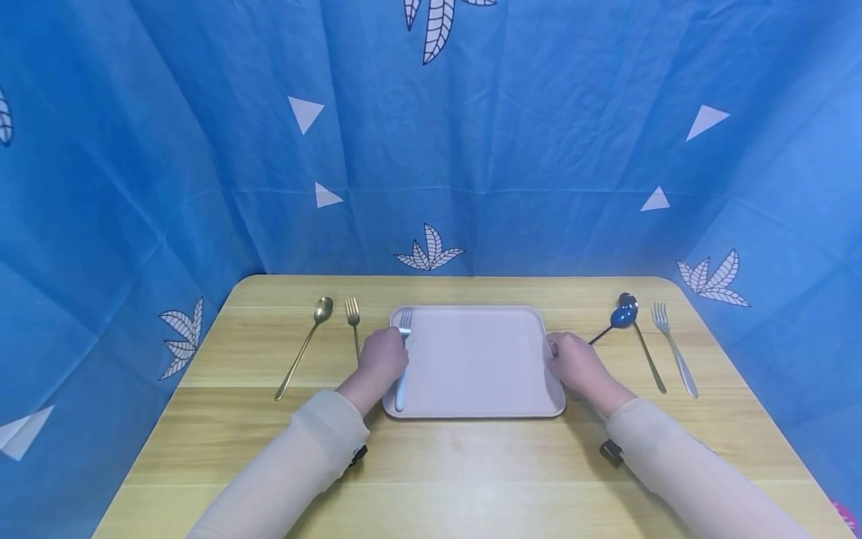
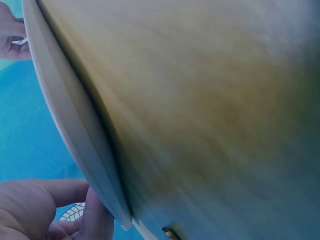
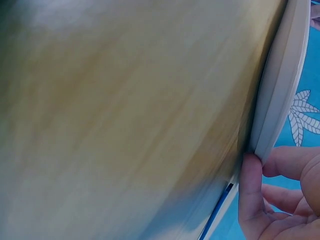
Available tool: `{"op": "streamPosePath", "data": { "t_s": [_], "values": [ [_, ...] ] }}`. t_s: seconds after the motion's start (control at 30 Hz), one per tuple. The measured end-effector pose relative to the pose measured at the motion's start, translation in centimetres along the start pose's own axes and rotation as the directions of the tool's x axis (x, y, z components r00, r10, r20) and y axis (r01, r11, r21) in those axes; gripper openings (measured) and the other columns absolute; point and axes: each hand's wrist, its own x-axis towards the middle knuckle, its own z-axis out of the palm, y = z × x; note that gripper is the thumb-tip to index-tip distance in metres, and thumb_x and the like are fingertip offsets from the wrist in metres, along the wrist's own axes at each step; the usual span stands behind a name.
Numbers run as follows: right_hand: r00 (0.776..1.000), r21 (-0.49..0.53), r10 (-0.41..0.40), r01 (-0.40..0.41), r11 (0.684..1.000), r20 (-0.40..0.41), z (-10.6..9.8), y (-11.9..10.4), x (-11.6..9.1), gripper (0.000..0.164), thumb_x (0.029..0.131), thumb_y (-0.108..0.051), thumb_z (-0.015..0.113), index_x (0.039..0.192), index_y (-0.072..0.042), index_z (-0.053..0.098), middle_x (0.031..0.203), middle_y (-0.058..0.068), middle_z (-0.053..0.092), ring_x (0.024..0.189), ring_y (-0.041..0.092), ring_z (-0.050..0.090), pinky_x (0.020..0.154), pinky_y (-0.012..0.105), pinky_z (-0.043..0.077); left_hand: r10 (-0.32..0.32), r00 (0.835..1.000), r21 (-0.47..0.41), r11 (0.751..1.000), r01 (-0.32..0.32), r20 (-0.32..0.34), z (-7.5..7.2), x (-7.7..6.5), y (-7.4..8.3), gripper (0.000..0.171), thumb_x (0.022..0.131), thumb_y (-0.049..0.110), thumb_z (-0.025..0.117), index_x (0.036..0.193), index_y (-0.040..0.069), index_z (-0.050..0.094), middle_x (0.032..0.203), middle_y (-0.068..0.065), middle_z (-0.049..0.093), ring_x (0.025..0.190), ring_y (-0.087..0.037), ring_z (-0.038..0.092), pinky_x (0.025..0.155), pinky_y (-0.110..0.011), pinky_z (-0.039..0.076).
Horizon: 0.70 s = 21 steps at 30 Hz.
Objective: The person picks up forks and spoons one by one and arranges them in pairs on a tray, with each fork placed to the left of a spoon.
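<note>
A pale rectangular tray lies at the middle of the wooden table. My left hand pinches its left edge, and my right hand grips the edge opposite. On the tray's left side is a silver fork, tines away from me, its middle partly covered by my left hand. The left wrist view shows the thumb and fingers of the left hand at the tray's rim. In the right wrist view, the right hand holds the rim between thumb and fingertip.
Left of the tray lie a gold spoon and a gold fork. To the right are a dark blue spoon, overlapping another spoon, and a silver fork. Blue patterned cloth hangs around the table.
</note>
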Motion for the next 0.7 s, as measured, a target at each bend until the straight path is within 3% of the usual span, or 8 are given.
{"op": "streamPosePath", "data": {
  "t_s": [0.7],
  "values": [
    [1.000, -0.013, 0.003, -0.003, 1.000, 0.001, 0.08, 0.02, 0.09, 0.043, 0.084, 0.004, 0.065, 0.125, 0.012, 0.059, 0.089, 0.016, 0.067, 0.076, 0.025, 0.060, 0.069, 0.038, 0.056, -0.048, 0.996, -0.054, 0.997, 0.052, 0.072, -0.16, -0.14, 0.67, 0.015, 0.088, 0.001, 0.058, 0.099, -0.007, 0.065, 0.073, -0.012, 0.060, 0.060, -0.021, 0.061, 0.050, -0.029, 0.052]
  ]
}}
